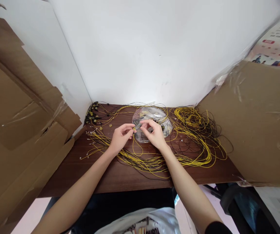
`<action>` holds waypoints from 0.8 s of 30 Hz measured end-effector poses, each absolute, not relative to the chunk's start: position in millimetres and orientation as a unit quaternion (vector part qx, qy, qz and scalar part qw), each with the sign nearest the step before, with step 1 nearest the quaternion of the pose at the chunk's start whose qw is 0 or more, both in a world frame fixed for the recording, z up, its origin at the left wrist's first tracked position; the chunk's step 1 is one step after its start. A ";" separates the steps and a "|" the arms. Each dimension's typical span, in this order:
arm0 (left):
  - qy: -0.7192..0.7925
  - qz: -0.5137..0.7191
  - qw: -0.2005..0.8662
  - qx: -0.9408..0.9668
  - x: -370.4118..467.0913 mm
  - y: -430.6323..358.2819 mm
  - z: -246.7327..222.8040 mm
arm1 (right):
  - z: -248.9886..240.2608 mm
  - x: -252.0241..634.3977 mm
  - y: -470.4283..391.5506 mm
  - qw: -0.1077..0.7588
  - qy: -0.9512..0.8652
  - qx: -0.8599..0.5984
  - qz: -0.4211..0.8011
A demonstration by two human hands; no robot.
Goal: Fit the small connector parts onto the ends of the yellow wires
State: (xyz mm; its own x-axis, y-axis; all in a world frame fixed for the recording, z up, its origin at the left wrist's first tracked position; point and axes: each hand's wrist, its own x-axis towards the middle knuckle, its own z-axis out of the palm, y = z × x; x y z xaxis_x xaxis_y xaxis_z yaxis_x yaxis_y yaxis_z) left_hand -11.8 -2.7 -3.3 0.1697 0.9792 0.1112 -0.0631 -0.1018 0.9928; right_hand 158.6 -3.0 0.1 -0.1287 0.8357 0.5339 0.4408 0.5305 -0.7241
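Observation:
My left hand point(121, 137) pinches a small yellow connector point(134, 129) between thumb and fingers, over the middle of the table. A yellow wire point(134, 146) hangs from it in a loop. Close beside it, my right hand point(155, 134) has thumb and forefinger nearly together around something small and greyish, too small to make out. Both hands are above a clear plastic bag point(143, 138) with small yellow and dark pieces in it. In front of the hands lies a long bundle of yellow and black wires point(142, 164), with small pale tips at its left end.
Wires with black and yellow connectors point(93, 113) lie at the back left. Coiled yellow wire point(188, 117) is heaped at the right. Loose yellow pieces point(110, 125) sit on the brown table point(106, 185). Cardboard point(28, 130) stands at both sides, a white wall point(130, 55) behind.

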 end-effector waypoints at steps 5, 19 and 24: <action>0.413 0.482 0.514 0.577 -11.9 -2.4 -4.8 | -1.8 153.6 -4.2 0.482 -0.744 -0.415 0.204; 0.423 0.481 0.464 0.611 -13.2 1.7 -15.0 | -2.8 152.0 -5.1 0.476 -0.747 -0.414 0.212; 0.423 0.482 0.466 0.610 -13.5 1.7 -14.2 | -4.4 152.4 -4.7 0.484 -0.739 -0.409 0.229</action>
State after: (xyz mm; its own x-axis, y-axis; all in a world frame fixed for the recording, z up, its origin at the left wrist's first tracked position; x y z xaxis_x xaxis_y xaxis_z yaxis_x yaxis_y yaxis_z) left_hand -13.5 1.7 -14.2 0.1770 0.9648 0.1945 0.0660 -0.2088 0.9757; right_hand 152.4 -4.7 -4.4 -0.1974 0.8258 0.5283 0.3835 0.5610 -0.7336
